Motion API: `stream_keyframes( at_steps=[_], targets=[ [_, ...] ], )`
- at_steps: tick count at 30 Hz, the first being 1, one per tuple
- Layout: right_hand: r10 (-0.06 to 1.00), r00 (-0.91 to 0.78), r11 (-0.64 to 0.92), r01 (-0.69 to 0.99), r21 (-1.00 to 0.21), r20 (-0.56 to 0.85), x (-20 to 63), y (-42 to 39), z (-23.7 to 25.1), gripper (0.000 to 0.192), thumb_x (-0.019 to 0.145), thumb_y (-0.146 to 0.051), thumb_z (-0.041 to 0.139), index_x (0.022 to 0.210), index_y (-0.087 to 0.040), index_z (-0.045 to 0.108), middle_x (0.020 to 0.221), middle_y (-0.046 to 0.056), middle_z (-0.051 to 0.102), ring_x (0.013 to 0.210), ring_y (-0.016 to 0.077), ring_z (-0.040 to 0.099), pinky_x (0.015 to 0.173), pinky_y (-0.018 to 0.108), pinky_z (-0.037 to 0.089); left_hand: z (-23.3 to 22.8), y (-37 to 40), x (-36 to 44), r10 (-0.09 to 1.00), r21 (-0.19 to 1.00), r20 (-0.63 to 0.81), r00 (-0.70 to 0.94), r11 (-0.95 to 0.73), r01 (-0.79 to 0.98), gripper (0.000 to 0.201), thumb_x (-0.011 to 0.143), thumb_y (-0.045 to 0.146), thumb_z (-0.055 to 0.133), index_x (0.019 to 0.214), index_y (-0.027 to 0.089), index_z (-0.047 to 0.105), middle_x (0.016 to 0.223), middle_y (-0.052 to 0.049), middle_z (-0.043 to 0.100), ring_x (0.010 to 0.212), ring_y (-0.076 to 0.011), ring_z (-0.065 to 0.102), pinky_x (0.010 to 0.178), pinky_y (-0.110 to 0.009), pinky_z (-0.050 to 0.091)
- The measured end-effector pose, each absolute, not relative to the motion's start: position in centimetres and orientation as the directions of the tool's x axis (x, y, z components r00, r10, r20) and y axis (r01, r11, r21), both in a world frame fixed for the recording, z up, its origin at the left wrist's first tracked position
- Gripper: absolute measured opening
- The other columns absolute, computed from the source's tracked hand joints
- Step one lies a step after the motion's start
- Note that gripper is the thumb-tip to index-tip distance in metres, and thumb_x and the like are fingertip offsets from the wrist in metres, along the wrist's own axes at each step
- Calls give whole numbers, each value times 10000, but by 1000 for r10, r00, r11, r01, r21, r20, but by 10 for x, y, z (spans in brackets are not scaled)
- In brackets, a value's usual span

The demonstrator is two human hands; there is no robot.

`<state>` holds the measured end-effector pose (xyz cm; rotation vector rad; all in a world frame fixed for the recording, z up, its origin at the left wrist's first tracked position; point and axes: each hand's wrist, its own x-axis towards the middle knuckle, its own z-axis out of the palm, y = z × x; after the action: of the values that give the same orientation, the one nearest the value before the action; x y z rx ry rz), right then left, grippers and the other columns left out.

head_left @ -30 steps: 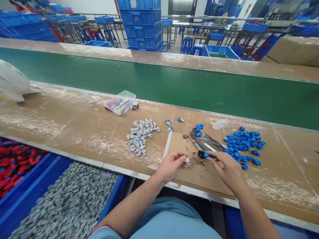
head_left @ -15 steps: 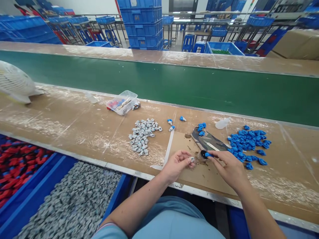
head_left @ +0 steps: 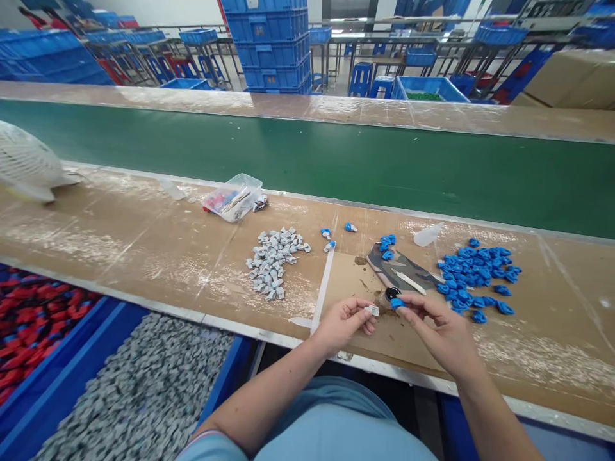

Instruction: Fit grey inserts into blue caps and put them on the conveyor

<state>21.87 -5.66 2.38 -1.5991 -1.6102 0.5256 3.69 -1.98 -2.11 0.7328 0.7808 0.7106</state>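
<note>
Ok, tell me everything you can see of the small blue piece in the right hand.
The small blue piece is bright blue and looks like moulded plastic, like those in the blue pile further right. The right hand pinches it at the fingertips, just above a small round dark pot on the cardboard sheet. It sits close to a small grey piece held in the left hand. Finer details are too small to tell.

Bright even overhead light, soft shadows, wide-angle bending at edges, far background perhaps slightly soft

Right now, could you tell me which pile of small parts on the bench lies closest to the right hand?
The blue pile, just beyond the right hand. The grey pile lies farther off, past the left hand, which pinches a grey part.
</note>
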Motion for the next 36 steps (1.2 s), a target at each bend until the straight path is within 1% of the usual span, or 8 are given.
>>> stream_keyframes(
  at_steps=[11, 14, 18, 23, 26, 29, 33, 36],
  targets=[
    [955, -55, 251, 673, -696, 292, 201, -62, 10, 213, 855, -364, 561, 924, -232, 712, 794, 35, 723, 691, 168, 659, 644, 293, 550, -26, -24, 38, 755, 820, -308, 578, 519, -241, 561, 576, 556, 769, 902, 114, 661, 665, -19, 643, 576, -106, 598, 605, -237, 486],
    [946, -141, 309, 665, -679, 293, 208, -62, 12, 180, 862, -311, 560, 925, -242, 714, 862, 37, 735, 762, 178, 682, 689, 301, 560, -25, -26, 36, 783, 900, -259, 565, 408, -154, 506, 660, 573, 698, 905, 132, 687, 623, -17, 633, 558, -111, 593, 613, -246, 498],
    [933, -282, 358, 655, -666, 223, 216, -58, 21, 203, 871, -295, 530, 923, -266, 724, 828, 26, 738, 742, 179, 687, 658, 297, 564, -27, -28, 35, 826, 976, -165, 539, 216, -31, 380, 749, 509, 635, 909, 174, 714, 583, -10, 633, 548, -124, 597, 617, -246, 504],
    [921, -364, 355, 640, -681, 139, 220, -52, 34, 219, 874, -301, 521, 915, -288, 736, 805, 2, 741, 708, 164, 692, 615, 263, 557, -26, -30, 33, 796, 988, -127, 592, 153, 8, 351, 789, 485, 591, 906, 181, 722, 598, -25, 653, 557, -139, 606, 618, -246, 511],
    [931, -334, 333, 608, -721, 148, 217, -53, 30, 187, 853, -315, 561, 883, -297, 745, 775, -8, 741, 670, 159, 693, 594, 251, 559, -22, -30, 31, 783, 984, -133, 608, 177, -14, 399, 788, 532, 576, 891, 176, 723, 593, -30, 647, 570, -144, 606, 633, -257, 514],
    [959, -200, 282, 570, -771, 203, 212, -59, 17, 157, 822, -336, 606, 833, -284, 754, 753, -1, 740, 643, 162, 692, 566, 247, 564, -19, -30, 29, 785, 975, -153, 600, 220, -41, 472, 765, 589, 573, 890, 157, 717, 579, -29, 625, 560, -139, 593, 631, -266, 511],
    [981, -60, 185, 549, -815, 183, 207, -68, 5, 147, 792, -328, 636, 855, -272, 756, 827, 24, 744, 705, 191, 704, 635, 287, 591, -19, -29, 28, 768, 970, -173, 617, 240, -26, 500, 769, 603, 557, 898, 140, 696, 608, -33, 615, 572, -137, 582, 634, -266, 504],
    [986, -42, 160, 536, -829, 163, 208, -72, 3, 176, 789, -317, 632, 910, -267, 749, 891, 31, 740, 769, 206, 707, 702, 319, 599, -19, -29, 29, 779, 993, -113, 617, 99, 58, 412, 842, 523, 495, 916, 159, 674, 666, -40, 622, 623, -148, 585, 664, -268, 489]
  ],
)
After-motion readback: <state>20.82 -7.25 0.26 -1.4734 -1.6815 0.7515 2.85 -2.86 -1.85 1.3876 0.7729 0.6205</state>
